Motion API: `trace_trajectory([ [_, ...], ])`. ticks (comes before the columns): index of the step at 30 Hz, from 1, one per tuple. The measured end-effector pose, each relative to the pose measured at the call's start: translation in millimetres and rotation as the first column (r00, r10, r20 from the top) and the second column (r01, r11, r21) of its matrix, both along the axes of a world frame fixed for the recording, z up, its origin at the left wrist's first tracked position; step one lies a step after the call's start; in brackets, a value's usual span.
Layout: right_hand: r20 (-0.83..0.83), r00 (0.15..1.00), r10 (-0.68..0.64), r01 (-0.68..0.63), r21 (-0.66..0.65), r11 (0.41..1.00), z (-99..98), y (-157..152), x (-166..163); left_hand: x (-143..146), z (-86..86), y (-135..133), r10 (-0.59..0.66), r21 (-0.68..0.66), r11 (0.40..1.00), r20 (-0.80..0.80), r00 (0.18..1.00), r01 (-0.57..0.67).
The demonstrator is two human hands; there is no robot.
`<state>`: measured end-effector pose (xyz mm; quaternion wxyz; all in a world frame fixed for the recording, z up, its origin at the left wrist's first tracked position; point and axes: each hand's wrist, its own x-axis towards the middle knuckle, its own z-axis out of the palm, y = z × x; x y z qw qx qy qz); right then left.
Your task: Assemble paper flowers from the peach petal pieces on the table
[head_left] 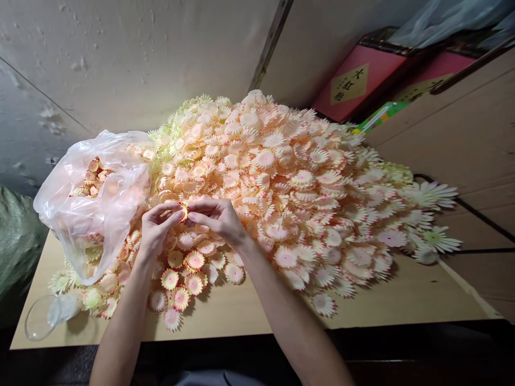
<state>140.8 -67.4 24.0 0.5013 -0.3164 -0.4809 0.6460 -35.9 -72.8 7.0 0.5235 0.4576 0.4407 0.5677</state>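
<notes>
Left hand [155,230], right hand [219,217]: fingertips of both closed in a pinch on one flower [184,212], centre frame, just above the pile [289,182].
Flower: likely light, thin and soft, with petals prone to creasing; best held at the disc centre.
Bag [92,203] of flowers: left of the hands.
Table [402,300]: beneath.
Red boxes [358,80]: upper right.

Small piecework workshop indicated. Flower heads [289,177] are heaped in bulk on a plain wooden surface [402,300], and more are held in a plastic bag [92,214]; red cartons [354,80] are seen behind; the wall [140,53] is bare, pitted.
</notes>
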Motion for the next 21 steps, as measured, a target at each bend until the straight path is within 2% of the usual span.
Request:
trace_trajectory([
  [12,0.073,0.996,-0.043,0.045,-0.024,0.999,1.5,-0.5,1.9,3.9,3.8,-1.3,-0.019,0.02,1.0,0.055,0.998,0.018],
  [21,0.073,0.993,-0.091,0.093,-0.029,0.995,0.8,1.3,-1.8,4.0,7.0,-1.7,-0.048,-0.057,0.997,0.018,0.999,0.049],
])
